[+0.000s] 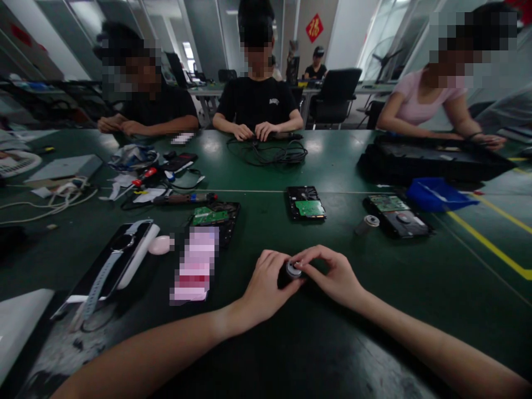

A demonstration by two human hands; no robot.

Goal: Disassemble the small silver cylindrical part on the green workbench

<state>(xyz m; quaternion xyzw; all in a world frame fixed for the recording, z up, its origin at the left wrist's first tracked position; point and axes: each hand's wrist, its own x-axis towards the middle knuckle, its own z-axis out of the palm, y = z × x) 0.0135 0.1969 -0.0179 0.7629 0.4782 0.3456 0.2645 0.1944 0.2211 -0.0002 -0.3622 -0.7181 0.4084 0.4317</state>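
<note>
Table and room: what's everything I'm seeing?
table: 1, green, foreground
cylinders: 2, grey, held and right
hard drives: 3, black and green, midway
phone: 1, pink screen, left
watch: 1, pale blue strap, left
rounded case: 1, pink, left
long tool: 1, brown, left
cable coil: 1, black, far
casing: 1, black, far right
plastic item: 1, blue, right
people: at least 4, black or pink tops, beyond
wall sign: 1, red, back
clutter: uncounted, mixed, far left
left hand, right hand: 2, bare, on held cylinder
</note>
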